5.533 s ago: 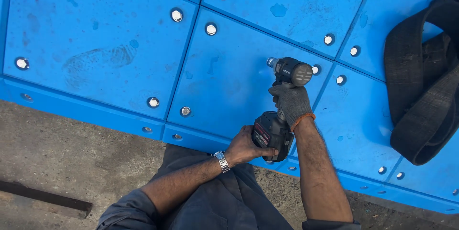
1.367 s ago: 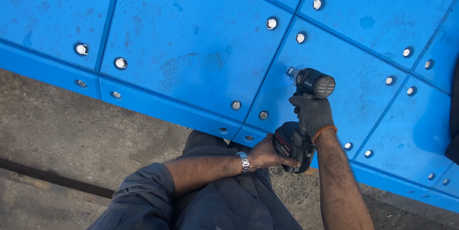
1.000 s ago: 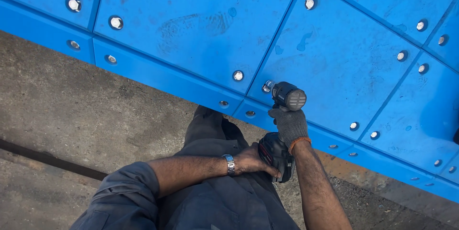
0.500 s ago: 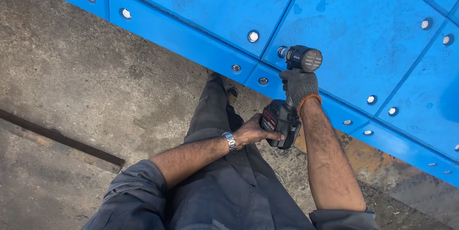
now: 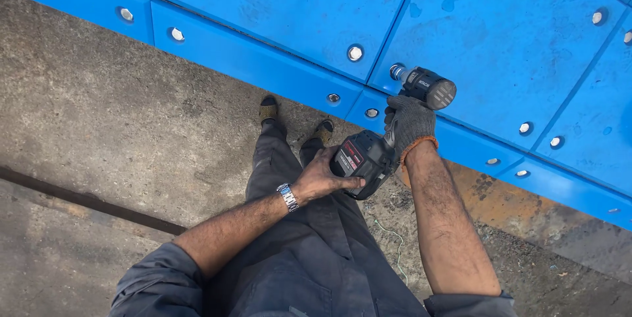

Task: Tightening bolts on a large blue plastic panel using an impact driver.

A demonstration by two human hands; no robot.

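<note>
Blue bolted panels point(image 5: 500, 34) over rough concrete floor point(image 5: 112, 126). R hand point(image 5: 408, 123), gloved, wrapped round cordless impact driver point(image 5: 395, 126) grip; L hand point(image 5: 322, 177) bare, cupping its battery pack point(image 5: 359, 158).

A single view comes from a camera worn on the person's head, looking almost straight down along their own body. The grey-trousered legs and shoes run from the bottom centre of the frame upward, with both forearms reaching in from the lower edge. The rough grey concrete floor point(image 5: 99, 126) fills the left and lower parts. The bolted blue panel surface point(image 5: 316, 7) crosses the upper frame, slanting down toward the right. The hands sit near, mid-frame; no second view shares the scene.
</note>
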